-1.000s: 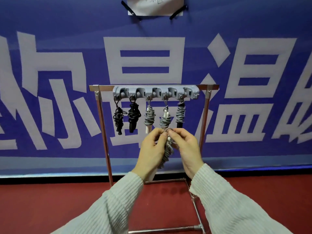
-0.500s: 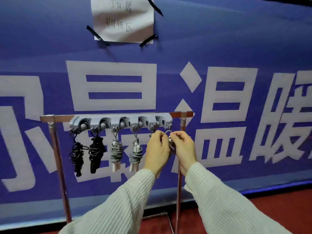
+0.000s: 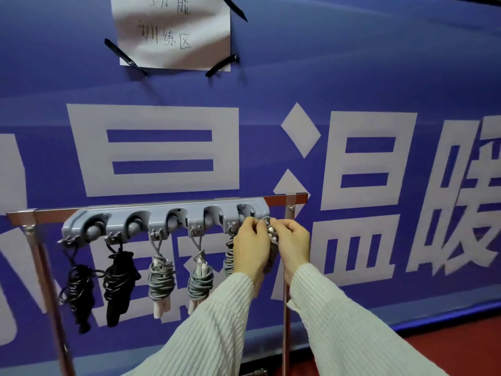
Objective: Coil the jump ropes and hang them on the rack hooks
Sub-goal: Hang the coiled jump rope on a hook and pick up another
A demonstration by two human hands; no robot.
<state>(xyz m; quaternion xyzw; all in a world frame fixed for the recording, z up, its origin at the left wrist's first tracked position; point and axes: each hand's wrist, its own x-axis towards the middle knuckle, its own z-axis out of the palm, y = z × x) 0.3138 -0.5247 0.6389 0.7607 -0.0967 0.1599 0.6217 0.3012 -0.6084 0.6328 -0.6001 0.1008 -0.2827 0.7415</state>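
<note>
A grey hook rack (image 3: pixel 162 221) is fixed to a metal stand's top bar (image 3: pixel 287 198). Two black coiled ropes (image 3: pixel 78 289) (image 3: pixel 118 283) hang at its left, then two grey ones (image 3: pixel 161 280) (image 3: pixel 200 283), and a fifth grey coil (image 3: pixel 229 256) half hidden behind my left hand. My left hand (image 3: pixel 250 245) and my right hand (image 3: pixel 294 245) together pinch another coiled grey rope (image 3: pixel 272 248) by its top loop, held just under the rack's right end. Whether the loop is on a hook is hidden by my fingers.
A blue banner (image 3: pixel 352 90) with large white characters covers the wall behind. A taped paper note (image 3: pixel 173 31) hangs above. The stand's right post (image 3: pixel 284 321) drops between my forearms, its left post (image 3: pixel 51 308) at the left. Red floor (image 3: pixel 461 354) shows at lower right.
My hands have lifted the coiled grey rope from below the hanging ropes up to the rack's right end. My view has moved closer and to the right.
</note>
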